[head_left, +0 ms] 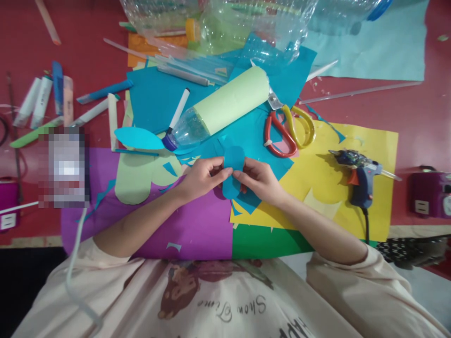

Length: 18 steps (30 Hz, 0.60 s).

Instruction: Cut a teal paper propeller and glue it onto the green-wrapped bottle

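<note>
Between my two hands is a small blue paper cutout (234, 157) with rounded ends. My left hand (209, 176) pinches its left edge, thumb on top. From the other side my right hand (259, 178) grips the right edge, and the two thumbs nearly meet at the middle. Just beyond lies a plastic bottle wrapped in pale green paper (236, 101), its purple cap pointing left. Scissors with one red and one yellow handle (282, 136) rest to the right of the bottle. A bright blue leaf-shaped paper (137, 138) touches the cap.
A glue gun (362, 180) lies on yellow paper (378, 145) at right. Several markers (41, 101) and a blurred-out device (68, 169) with a cable are at left. Large clear bottles (225, 28) stand at the back. Purple paper (207, 230) and paper scraps cover the near side.
</note>
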{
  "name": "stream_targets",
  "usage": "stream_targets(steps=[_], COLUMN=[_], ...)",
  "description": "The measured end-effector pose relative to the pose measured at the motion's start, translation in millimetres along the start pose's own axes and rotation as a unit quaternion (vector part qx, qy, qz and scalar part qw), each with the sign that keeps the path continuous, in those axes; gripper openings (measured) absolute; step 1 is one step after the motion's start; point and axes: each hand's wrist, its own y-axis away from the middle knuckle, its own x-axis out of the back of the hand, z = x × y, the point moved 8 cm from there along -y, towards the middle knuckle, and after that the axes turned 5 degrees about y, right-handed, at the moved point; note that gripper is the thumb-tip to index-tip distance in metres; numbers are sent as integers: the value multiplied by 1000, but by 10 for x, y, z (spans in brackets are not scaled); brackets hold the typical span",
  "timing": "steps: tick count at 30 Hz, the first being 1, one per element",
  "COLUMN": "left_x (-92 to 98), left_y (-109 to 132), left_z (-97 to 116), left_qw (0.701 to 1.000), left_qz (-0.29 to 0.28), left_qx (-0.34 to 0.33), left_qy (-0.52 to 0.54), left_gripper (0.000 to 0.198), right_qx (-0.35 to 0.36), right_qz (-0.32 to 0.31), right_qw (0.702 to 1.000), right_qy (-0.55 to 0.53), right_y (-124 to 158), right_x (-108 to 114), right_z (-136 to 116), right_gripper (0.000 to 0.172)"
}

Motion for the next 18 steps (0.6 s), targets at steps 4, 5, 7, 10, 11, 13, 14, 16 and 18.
stream_targets(steps=[4, 5, 7, 10, 11, 13, 14, 16, 18], left_x=[5, 5, 5, 5, 7, 14, 20, 23, 19], left_y=[6, 7, 8, 6, 5, 4, 4, 6, 10], left_z=[15, 18, 21, 22, 24, 33, 37, 39, 35], left_qw=[1000, 1000, 1000, 1000, 1000, 1000, 1000, 999, 1000], left_qz=[3, 4, 4, 4, 5, 9, 12, 16, 16], left_qx=[-10, -11, -10, -9, -12, -22, -26, -29, -23], left_qy=[-18, -23, -25, -14, -9, -2, 0, 2, -1], left_gripper=[36, 36, 36, 34, 33, 32, 32, 32, 31], right_qx=[-17, -19, -21, -25, -26, -27, -26, -25, -26], right_qz=[-6, -8, -8, -5, -2, 0, -1, -4, -7], right_qw=[1000, 1000, 999, 999, 999, 999, 999, 999, 999], right_qy=[-19, -22, -26, -33, -36, -44, -46, -48, -46], right_y=[14, 15, 13, 9, 7, 3, 1, -2, -4], right_x=[-16, -19, -23, -22, -18, -15, -15, -18, -21], right_z=[29, 32, 35, 28, 23, 12, 6, 1, 7], right_gripper=[50, 49, 49, 50, 51, 51, 50, 50, 49])
